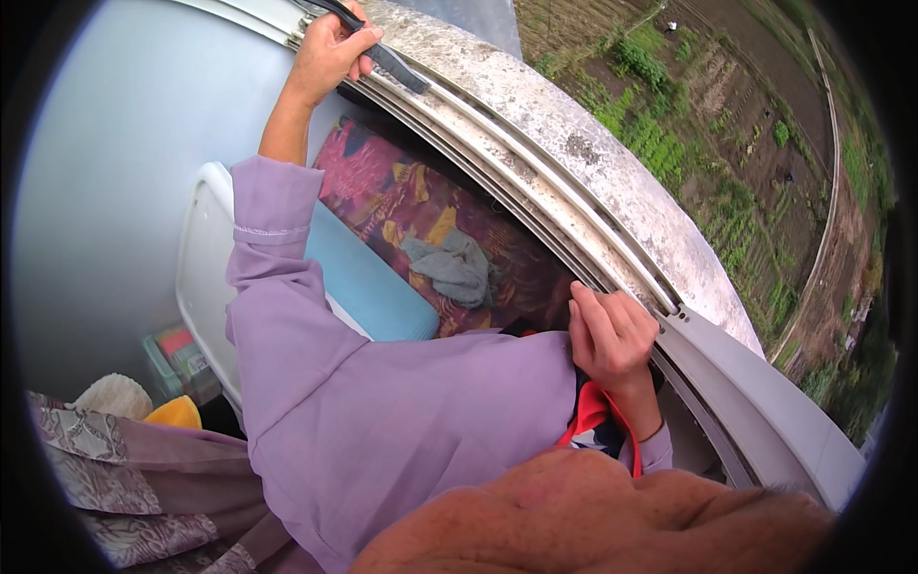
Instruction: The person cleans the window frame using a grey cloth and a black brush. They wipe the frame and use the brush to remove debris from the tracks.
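Note:
My left hand point(330, 59) reaches out to the top of the head view, closed around a slim dark grey brush-like tool point(400, 72) with a black curved handle. The tool's fuzzy tip rests against or just above the white window track point(512, 163); contact is hard to judge. Dirt specks the track's grooves. At the inner edge of the window frame is my right hand point(617, 335), its fingers curled together. What those fingers hold, if anything, is hidden. A red strap or cloth point(591, 409) hangs beside that wrist.
Outside the track runs a stained pale ledge point(612, 143), with a drop to a planted field point(727, 163). Inside lie a patterned red-purple cloth point(363, 172), a crumpled grey rag point(454, 268) and a light blue box point(373, 277). A patterned curtain point(134, 478) hangs at lower left.

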`<state>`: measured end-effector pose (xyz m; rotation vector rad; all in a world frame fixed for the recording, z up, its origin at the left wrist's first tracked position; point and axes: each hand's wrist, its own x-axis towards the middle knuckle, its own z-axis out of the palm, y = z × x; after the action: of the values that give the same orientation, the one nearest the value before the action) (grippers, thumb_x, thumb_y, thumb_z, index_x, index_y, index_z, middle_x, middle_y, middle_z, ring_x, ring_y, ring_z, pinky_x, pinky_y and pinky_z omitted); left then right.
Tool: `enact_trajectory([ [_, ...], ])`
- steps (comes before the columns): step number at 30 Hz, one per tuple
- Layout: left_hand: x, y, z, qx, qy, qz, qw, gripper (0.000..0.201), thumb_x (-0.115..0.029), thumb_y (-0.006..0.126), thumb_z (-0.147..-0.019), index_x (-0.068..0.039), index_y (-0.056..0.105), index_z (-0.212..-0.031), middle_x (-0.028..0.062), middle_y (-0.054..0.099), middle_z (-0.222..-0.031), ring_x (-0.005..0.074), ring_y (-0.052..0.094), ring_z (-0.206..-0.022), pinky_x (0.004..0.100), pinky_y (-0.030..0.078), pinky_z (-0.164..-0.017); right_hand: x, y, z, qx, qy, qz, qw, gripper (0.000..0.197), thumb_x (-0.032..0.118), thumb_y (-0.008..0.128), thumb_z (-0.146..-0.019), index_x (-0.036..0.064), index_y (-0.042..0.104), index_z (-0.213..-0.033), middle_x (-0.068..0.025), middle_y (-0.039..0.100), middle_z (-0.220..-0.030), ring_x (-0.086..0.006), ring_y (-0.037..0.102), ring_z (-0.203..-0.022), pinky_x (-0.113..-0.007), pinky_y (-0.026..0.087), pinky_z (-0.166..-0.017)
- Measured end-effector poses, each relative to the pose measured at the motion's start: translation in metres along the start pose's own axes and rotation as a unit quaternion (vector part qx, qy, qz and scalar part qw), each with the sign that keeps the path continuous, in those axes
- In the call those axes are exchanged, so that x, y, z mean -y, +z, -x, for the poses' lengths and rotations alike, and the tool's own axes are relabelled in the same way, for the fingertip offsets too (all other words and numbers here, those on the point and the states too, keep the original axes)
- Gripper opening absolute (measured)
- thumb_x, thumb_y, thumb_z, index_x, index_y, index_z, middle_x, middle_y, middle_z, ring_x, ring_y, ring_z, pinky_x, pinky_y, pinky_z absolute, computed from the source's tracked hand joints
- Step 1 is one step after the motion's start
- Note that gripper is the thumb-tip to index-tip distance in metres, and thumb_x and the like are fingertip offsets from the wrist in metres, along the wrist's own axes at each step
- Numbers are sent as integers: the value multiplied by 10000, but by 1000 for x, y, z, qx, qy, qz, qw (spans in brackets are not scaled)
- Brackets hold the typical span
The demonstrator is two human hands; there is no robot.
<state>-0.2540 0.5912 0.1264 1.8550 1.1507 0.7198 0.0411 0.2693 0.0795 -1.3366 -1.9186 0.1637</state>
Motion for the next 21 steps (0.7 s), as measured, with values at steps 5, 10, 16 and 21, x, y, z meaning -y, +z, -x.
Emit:
enact_trajectory([
  [5, 9, 0, 1, 21, -3, 7, 1000, 158, -151, 638, -877, -73, 521, -805, -16, 521, -631, 51, 504, -477, 186, 365, -425, -1, 2, 1, -2, 0, 1, 1000, 227, -7, 705, -728, -41, 661, -947, -84, 582, -677, -201, 531, -530, -309, 425, -489],
  [10, 20, -2, -7, 28, 5, -21, 999, 166, -176, 645, -883, -68, 533, -825, 9, 551, -596, 53, 505, -475, 188, 372, -423, 0, 1, 1, 1, -2, -4, 1000, 227, -12, 704, -730, -42, 660, -951, -84, 586, -682, -201, 531, -531, -308, 426, -489],
  [16, 36, -34, -9, -8, -20, -34, 999, 156, -151, 649, -877, -56, 542, -816, 16, 556, -598, 64, 522, -470, 194, 392, -414, 3, -3, 1, -1, -8, -17, 1000, 228, -12, 707, -734, -38, 661, -956, -83, 584, -683, -204, 531, -533, -308, 428, -490],
  [21, 36, -32, -11, -98, 3, -93, 991, 164, -169, 649, -879, -47, 546, -839, 21, 559, -589, 57, 480, -441, 198, 362, -401, 3, -2, 3, -10, -5, -9, 1000, 226, -13, 707, -735, -40, 659, -954, -82, 580, -677, -207, 534, -534, -310, 430, -489],
])
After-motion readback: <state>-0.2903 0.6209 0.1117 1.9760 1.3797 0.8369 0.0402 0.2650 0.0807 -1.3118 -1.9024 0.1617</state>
